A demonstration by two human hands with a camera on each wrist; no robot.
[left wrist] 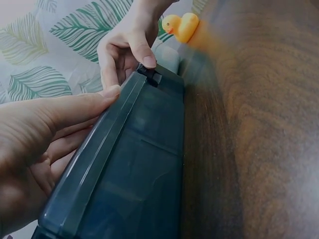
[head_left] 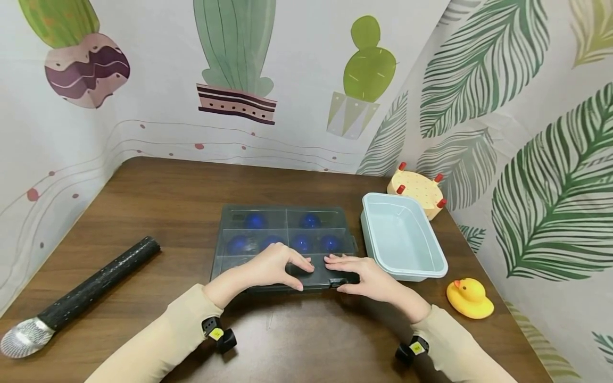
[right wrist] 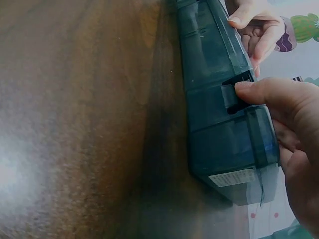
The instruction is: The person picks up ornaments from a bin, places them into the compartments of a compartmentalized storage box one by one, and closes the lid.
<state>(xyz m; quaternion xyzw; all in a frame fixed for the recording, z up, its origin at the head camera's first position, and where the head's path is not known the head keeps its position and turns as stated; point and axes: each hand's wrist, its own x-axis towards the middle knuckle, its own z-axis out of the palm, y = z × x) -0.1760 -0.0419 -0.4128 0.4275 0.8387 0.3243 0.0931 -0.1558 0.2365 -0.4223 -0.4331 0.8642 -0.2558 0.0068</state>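
A dark, see-through plastic box (head_left: 224,234) with a divided interior lies on the table, its lid down. Through the lid show several blue balls (head_left: 255,220). My left hand (head_left: 273,264) rests on the lid near the front edge, fingers extended over the top and thumb by the rim. Farther right, my right hand (head_left: 363,274) lays its fingers on the lid at the front right. Its thumb presses on the black latch (right wrist: 233,94) on the box's front side, as the right wrist view shows. The latch looks fastened over the rim, though the thumb partly covers it.
A light blue basin (head_left: 404,234) stands right of the box, with a pale round piece with red pegs (head_left: 416,189) behind it. A yellow rubber duck (head_left: 470,298) sits near the right edge. On the left lies a black-handled microphone (head_left: 96,282). A patterned cloth (head_left: 306,96) hangs behind.
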